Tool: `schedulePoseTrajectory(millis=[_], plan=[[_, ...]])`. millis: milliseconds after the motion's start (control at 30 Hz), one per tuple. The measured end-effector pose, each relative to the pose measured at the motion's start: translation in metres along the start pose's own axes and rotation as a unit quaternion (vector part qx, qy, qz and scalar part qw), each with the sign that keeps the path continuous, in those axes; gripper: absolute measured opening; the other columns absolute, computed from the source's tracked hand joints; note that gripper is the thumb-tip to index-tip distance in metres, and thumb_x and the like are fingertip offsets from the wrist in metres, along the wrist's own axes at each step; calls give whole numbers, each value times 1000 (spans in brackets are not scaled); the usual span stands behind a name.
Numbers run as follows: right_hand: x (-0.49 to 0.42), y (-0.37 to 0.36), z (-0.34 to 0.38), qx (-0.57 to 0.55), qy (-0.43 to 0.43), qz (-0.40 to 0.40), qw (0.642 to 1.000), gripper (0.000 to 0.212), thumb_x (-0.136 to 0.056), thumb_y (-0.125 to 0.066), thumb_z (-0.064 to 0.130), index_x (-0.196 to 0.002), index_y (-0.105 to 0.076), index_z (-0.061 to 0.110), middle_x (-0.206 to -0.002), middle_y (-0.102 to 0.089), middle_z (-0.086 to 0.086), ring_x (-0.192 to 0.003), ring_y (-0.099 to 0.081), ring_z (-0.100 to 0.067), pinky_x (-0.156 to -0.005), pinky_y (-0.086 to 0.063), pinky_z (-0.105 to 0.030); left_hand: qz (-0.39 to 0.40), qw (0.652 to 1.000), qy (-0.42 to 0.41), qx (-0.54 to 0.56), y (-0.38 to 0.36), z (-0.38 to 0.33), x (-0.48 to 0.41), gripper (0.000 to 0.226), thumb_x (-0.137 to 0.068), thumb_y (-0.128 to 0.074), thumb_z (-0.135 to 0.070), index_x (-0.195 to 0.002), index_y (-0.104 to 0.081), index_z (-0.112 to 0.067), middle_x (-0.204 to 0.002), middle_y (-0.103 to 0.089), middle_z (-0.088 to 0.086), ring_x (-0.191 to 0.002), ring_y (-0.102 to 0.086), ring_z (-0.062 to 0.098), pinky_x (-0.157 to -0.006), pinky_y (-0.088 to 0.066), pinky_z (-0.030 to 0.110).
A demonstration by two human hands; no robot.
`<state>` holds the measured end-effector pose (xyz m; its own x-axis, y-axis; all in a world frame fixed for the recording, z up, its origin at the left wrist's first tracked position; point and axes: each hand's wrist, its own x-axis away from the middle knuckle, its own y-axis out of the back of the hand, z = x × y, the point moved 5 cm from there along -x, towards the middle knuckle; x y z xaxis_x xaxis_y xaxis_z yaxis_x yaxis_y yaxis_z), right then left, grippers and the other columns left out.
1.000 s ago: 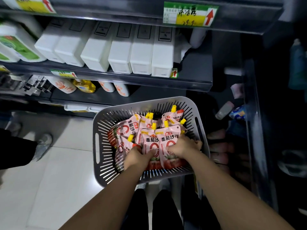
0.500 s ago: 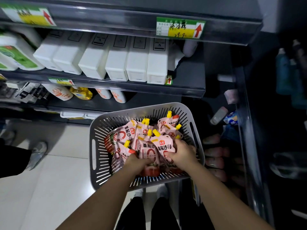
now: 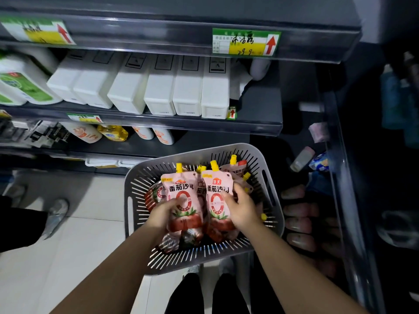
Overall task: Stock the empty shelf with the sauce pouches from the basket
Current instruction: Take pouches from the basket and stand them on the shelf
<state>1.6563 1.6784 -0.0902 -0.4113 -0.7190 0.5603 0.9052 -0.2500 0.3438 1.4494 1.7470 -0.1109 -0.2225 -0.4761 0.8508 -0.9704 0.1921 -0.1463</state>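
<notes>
The grey slotted basket [image 3: 136,234] sat low in the view, at about six o'clock from the shelving. Both hands were in it. The left hand [image 3: 165,215] had its fingers and thumb wrapped around the lower half of one pink sauce pouch [image 3: 181,189]. The right hand [image 3: 241,210] clasped a second pouch [image 3: 216,189] the same way, fingers curled over its right edge. The two pouches stood upright and side by side, touching or nearly so, with their yellow caps pointing to twelve o'clock. They appeared to be raised a little above the pile.

More pouches [image 3: 238,168] lay loose in the basket behind and beneath the held pair. Some were partly hidden, so no exact count was possible, though there were clearly several.

At twelve o'clock from the basket, one shelf carried a row of white boxes [image 3: 158,87]. A bare stretch of that shelf [image 3: 258,109] lay at the row's three o'clock end. A green and yellow price tag [image 3: 246,41] was fixed on the rail above. The shelf below held a yellow bottle [image 3: 113,132] and some white ones at roughly ten o'clock from the basket, with bare board to their right. Which bare spot was the one to fill could not be told.

No pouch showed on any shelf. By that evidence the stocking had hardly begun. A first pair was in hand but not yet placed, and everything else in the basket was waiting to be carried up and set in place.
</notes>
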Motion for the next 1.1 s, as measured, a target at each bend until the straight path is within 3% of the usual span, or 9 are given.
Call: schedulePoseTrajectory(millis=[100, 200, 300, 367, 467, 600, 700, 867, 1100], plan=[[-6, -6, -16, -3, -73, -17, 997, 41, -100, -54, 30, -139, -46, 24, -121, -65, -1, -105, -66, -23, -90, -57, -45, -82, 986, -38, -141, 9, -5, -11, 40, -76, -78, -43, -101, -57, -19, -93, -72, 7, -71, -73, 21, -58, -58, 28], [-10, -10, -31, -44, -133, 1, 990, 66, -87, -73, 29, -142, -37, 23, -129, -60, -2, -119, -58, -26, -98, -48, -40, -109, 966, -59, -225, 8, -7, -17, 44, -67, -79, -57, -89, -54, -28, -84, -67, -4, -74, -68, 18, -64, -55, 25], [-11, -11, -39, -69, -176, -9, 982, 88, -77, -83, 16, -145, -27, 23, -126, -60, -2, -121, -56, -28, -90, -44, -38, -116, 970, -71, -201, 13, -6, -18, 52, -57, -81, -60, -88, -60, -24, -83, -72, -4, -75, -71, 17, -68, -58, 28], [-11, -11, -41, -65, -179, -16, 982, 75, -74, -84, 8, -133, -39, 21, -112, -64, 0, -116, -61, -26, -85, -45, -34, -106, 978, -61, -168, 18, -5, -17, 61, -52, -84, -58, -95, -65, -19, -83, -78, 1, -76, -76, 22, -71, -61, 34], [-7, -11, -42, -61, -165, -13, 984, 40, -79, -79, 6, -110, -59, 19, -102, -69, 2, -104, -67, -23, -74, -50, -28, -65, 986, -38, -146, 21, -4, -14, 63, -50, -85, -53, -96, -66, -15, -74, -78, 1, -64, -76, 19, -50, -58, 26], [1, -6, -34, -87, -130, 24, 987, 49, -82, -77, 13, -126, -57, 21, -115, -72, -1, -93, -70, -15, -71, -59, -29, 11, 995, -15, -98, 21, -7, -8, 74, -51, -87, -42, -113, -65, -8, -95, -78, 14, -86, -76, 33, -81, -59, 44], [9, 6, -21, -126, -93, 21, 987, 52, -79, -79, 13, -126, -59, 23, -110, -74, 2, -97, -72, -18, -85, -60, -43, 86, 993, -12, -76, 13, -20, 4, 68, -63, -85, -32, -121, -63, -6, -109, -74, 18, -97, -73, 36, -84, -56, 43], [22, 34, 17, -232, -35, -7, 972, 42, -75, -80, 3, -111, -65, 18, -104, -77, -8, -94, -74, -26, -86, -58, -47, 161, 983, -73, -56, -8, -63, 29, 47, -76, -69, -2, -122, -60, 2, -115, -70, 26, -96, -72, 37, -79, -61, 44], [70, 86, 90, -269, 43, -55, 961, 31, -81, -77, 5, -103, -68, 24, -100, -78, 0, -91, -76, -22, -85, -60, -46, 208, 961, -160, -88, -35, -129, 86, 46, -74, -72, -5, -119, -64, -1, -116, -69, 27, -95, -72, 37, -76, -61, 43]])
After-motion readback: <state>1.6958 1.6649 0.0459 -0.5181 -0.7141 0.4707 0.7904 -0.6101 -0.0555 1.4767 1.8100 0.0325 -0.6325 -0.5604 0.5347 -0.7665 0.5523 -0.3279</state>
